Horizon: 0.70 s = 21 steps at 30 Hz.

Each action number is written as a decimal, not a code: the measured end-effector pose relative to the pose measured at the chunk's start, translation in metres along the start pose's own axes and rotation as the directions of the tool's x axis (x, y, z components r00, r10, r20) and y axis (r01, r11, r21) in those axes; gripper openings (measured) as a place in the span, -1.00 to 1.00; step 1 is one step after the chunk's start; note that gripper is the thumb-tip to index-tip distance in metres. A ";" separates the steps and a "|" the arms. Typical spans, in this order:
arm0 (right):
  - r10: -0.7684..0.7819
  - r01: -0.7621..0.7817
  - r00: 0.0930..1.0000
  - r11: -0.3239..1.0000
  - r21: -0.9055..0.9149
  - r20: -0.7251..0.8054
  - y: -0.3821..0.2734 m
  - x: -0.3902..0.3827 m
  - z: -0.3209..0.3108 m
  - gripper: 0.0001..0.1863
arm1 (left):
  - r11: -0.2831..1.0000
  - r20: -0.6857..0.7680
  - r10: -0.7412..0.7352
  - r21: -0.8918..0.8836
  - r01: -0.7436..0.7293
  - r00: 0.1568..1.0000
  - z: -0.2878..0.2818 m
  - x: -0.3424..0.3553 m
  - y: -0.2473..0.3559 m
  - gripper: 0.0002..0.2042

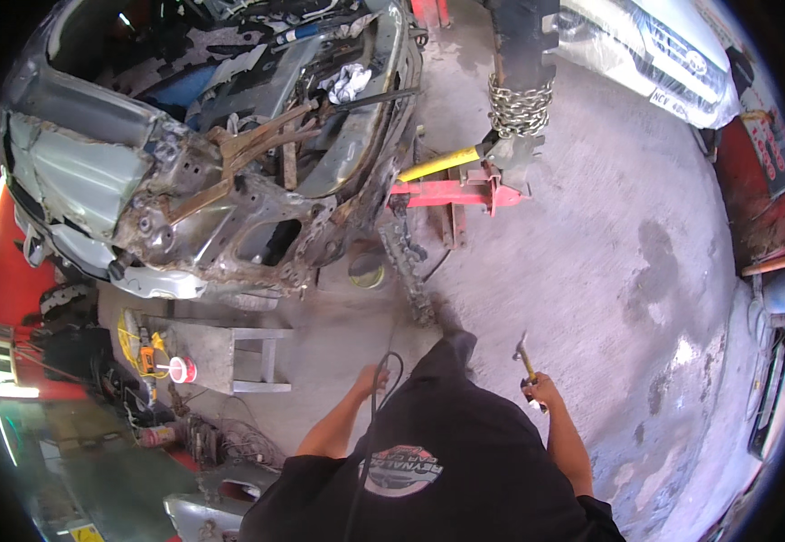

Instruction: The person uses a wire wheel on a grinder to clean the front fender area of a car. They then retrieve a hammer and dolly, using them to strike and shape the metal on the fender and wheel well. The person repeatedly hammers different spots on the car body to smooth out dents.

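Note:
My right hand [546, 391], held out beside my body, is closed around the handle of a hammer [528, 363], whose head points away from me. Something small and pale shows below that grip, too small to name. My left hand [374, 378] hangs low on the other side, its fingers too small to read. A thin black cable [373, 425] runs up over my dark shirt and loops in front of that hand; whether the hand touches it I cannot tell. Ahead to the left stands a stripped, rusty car body [220, 217], with loose metal strips [270, 140] lying across it.
A dark post wrapped in chain [521, 108] rises ahead, beside a red steel frame [446, 192] and a yellow bar [440, 164]. Left, a low bench [220, 348] stands near an orange power tool [147, 355] and a red-and-white tub [183, 369]. A plastic-covered car [641, 59] is far right.

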State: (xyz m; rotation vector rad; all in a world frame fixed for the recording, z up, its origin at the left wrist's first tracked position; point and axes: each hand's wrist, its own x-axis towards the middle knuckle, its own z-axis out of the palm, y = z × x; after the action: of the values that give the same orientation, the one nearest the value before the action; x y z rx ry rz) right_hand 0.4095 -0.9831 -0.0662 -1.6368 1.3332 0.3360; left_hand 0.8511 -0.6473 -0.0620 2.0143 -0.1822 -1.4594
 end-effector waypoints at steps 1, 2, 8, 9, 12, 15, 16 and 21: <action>-0.012 0.013 1.000 1.000 -0.017 0.021 -0.009 0.009 -0.005 -0.50 | 0.998 0.006 -0.015 0.064 0.014 1.000 -0.002 0.012 -0.020 -0.78; -0.005 0.007 0.999 0.998 -0.062 0.036 -0.017 0.018 -0.009 -0.49 | 0.992 -0.008 -0.125 -0.033 0.125 0.992 -0.001 0.023 -0.039 -0.80; 0.119 -0.064 0.985 0.925 -0.374 0.127 -0.040 0.075 -0.076 -0.52 | 0.923 0.129 -0.271 -0.245 0.295 0.954 -0.015 0.116 -0.021 -0.88; 0.129 -0.069 0.985 0.903 -0.425 0.113 -0.042 0.084 -0.087 -0.53 | 0.983 0.056 -0.095 -0.154 0.103 0.994 -0.015 0.130 0.007 -0.84; 0.155 -0.110 0.986 0.878 -0.467 0.059 -0.050 0.107 -0.114 -0.54 | 0.985 -0.042 -0.003 -0.172 -0.004 0.999 -0.017 0.161 0.115 -0.70; 0.152 -0.121 0.987 0.922 -0.368 0.058 -0.063 0.126 -0.138 -0.56 | 0.991 0.131 0.123 -0.062 -0.116 0.984 -0.022 0.167 0.214 -0.58; 0.142 -0.116 0.988 0.935 -0.336 0.054 -0.069 0.133 -0.146 -0.57 | 0.980 0.210 0.189 0.029 -0.199 0.959 -0.022 0.169 0.241 -0.55; 0.002 0.029 0.997 0.895 -0.446 0.071 -0.099 0.187 -0.192 -0.54 | 0.704 0.449 0.465 0.334 -0.626 0.763 0.040 0.153 0.295 -0.55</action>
State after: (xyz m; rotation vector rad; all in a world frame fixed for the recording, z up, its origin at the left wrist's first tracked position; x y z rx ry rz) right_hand 0.4982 -1.2550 -0.0541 -1.9898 1.2501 0.7293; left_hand 0.9459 -0.9665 -0.0260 1.7802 -1.2989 -1.4077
